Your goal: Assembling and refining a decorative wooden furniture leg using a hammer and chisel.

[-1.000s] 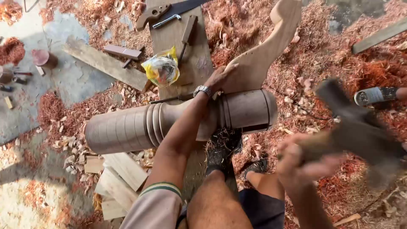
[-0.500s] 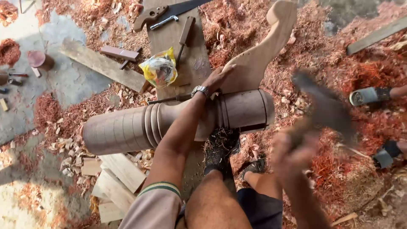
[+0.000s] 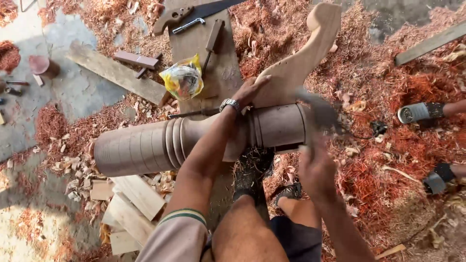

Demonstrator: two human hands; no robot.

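left hand (image 3: 252,90) lay open, steadying the curved wooden leg (image 3: 301,60) against the turned post (image 3: 194,138); right hand (image 3: 318,167) gripped a blurred hammer (image 3: 320,114).

The left arm stretches forward, nearly straight, a striped cuff at the upper arm and a metal watch at the wrist. The left hand (image 3: 250,90) lies flat, palm down, fingers together and extended. The right forearm angles up from the lower right; the right hand (image 3: 318,167) is clenched in a fist, blurred with motion.
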